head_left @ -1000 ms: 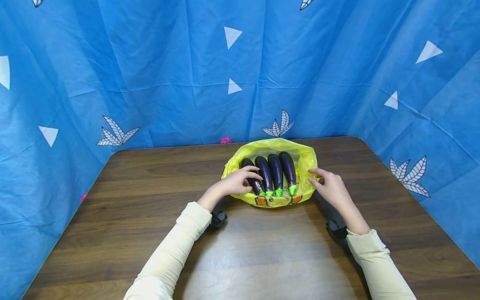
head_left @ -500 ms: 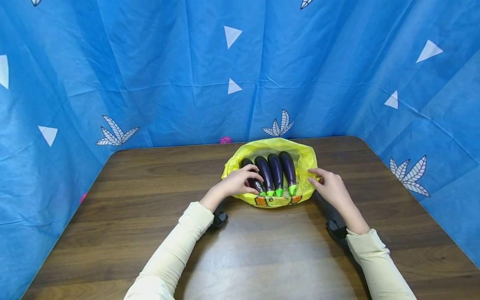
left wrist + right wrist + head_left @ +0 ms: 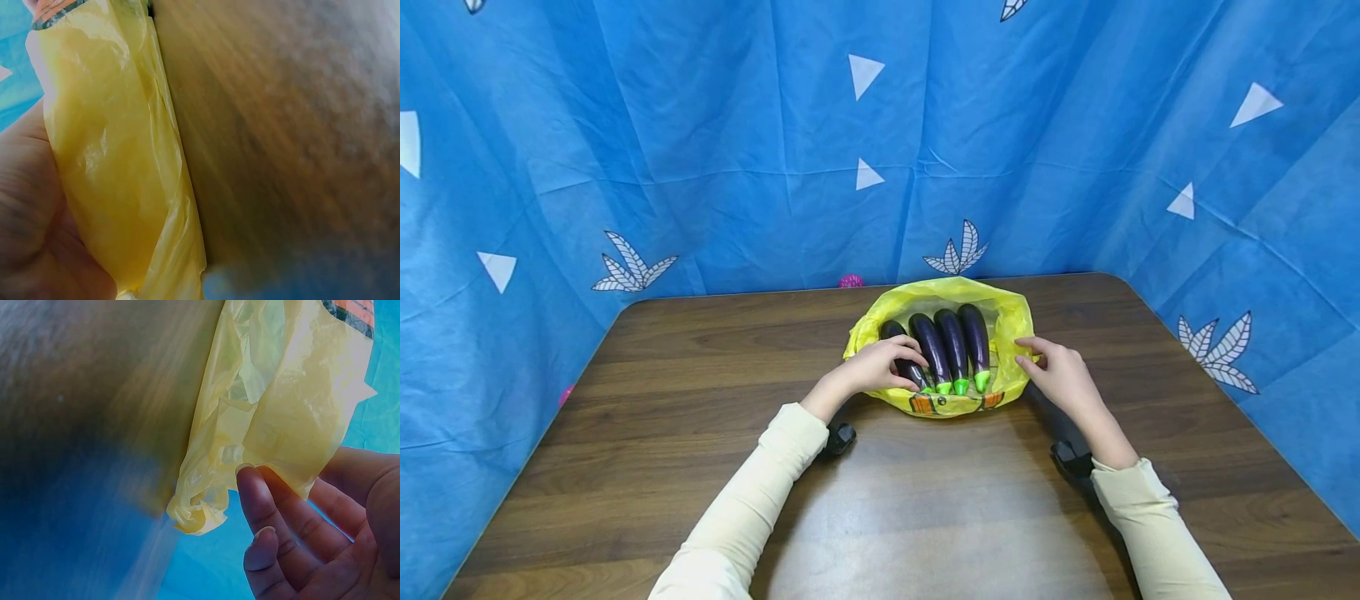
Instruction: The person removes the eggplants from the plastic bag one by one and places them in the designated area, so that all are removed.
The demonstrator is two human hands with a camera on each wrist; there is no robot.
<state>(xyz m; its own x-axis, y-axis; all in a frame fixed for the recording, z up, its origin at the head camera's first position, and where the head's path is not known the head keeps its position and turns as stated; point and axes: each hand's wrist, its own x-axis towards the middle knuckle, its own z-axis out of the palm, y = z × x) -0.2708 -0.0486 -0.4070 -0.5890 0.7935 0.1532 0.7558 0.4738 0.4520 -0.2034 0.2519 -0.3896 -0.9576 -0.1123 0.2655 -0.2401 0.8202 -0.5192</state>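
Observation:
A yellow plastic bag point(image 3: 1017, 321) lies with its mouth spread on the wooden table. Several dark eggplants point(image 3: 955, 342) with green ends rest side by side inside it. My left hand point(image 3: 880, 367) reaches over the bag's left rim, fingers and thumb curled about the leftmost eggplant point(image 3: 891, 328) and partly covering it. In the left wrist view the bag's wall point(image 3: 112, 156) hides the fingertips. At the right rim my right hand point(image 3: 1060, 371) pinches the bag's edge; in the right wrist view its fingers point(image 3: 253, 494) touch the yellow film from outside, the thumb tip hidden behind it.
The brown wooden table point(image 3: 925, 508) stretches around the bag, its back edge just behind it. A blue patterned curtain point(image 3: 737, 125) hangs behind and at both sides. Black wrist devices point(image 3: 837, 438) sit under both wrists.
My left hand has shifted very slightly right. The eggplants' green ends have drawn closer together, the middle ones moving a little right. My right hand stays almost still at the rim.

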